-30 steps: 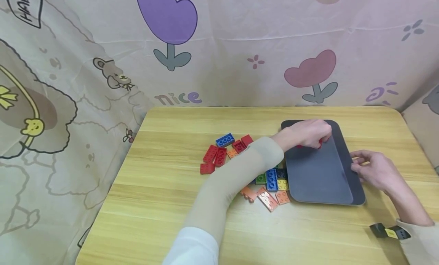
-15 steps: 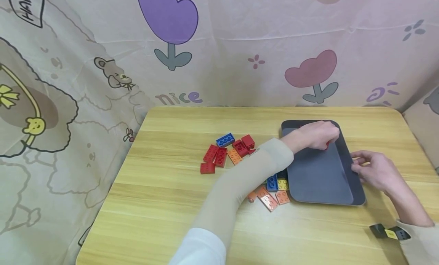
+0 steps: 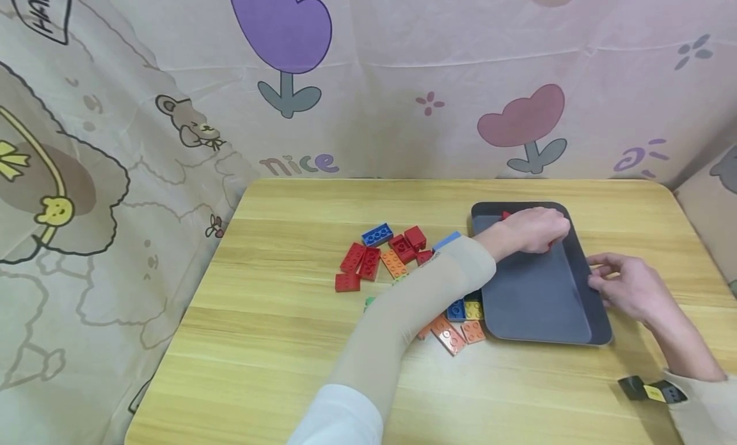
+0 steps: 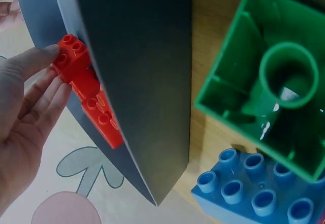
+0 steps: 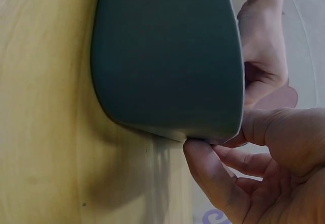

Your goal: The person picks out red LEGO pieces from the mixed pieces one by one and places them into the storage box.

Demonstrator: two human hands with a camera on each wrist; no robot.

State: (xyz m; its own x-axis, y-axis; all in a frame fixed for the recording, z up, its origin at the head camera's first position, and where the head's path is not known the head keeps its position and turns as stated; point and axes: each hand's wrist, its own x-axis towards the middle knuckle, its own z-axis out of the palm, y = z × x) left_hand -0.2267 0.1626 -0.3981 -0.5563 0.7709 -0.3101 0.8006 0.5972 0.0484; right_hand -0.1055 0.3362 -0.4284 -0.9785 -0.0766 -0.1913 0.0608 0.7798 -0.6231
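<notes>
The left hand (image 3: 532, 230) reaches into the far end of a dark grey tray (image 3: 535, 304). In the left wrist view its thumb and fingers pinch a red toy brick (image 4: 71, 55). More red bricks (image 4: 101, 120) sit right beside it along the tray's inner wall, and one red brick (image 3: 505, 215) peeks out above the wrist in the head view. At the tray's right side, the right hand (image 3: 627, 282) grips the rim between thumb and fingers; the right wrist view shows the fingertips at the tray's corner (image 5: 208, 127).
Left of the tray lie loose bricks: several red bricks (image 3: 370, 264), a blue brick (image 3: 377, 234), an orange brick (image 3: 394, 263) and a yellow brick (image 3: 473, 310). The left sleeve (image 3: 397, 317) hides part of the pile. A patterned cloth (image 3: 391, 132) hangs behind the wooden table (image 3: 259, 343).
The left hand has shifted slightly right inside the tray, bringing a red brick behind it into sight. The right hand and the tray have stayed in place.
</notes>
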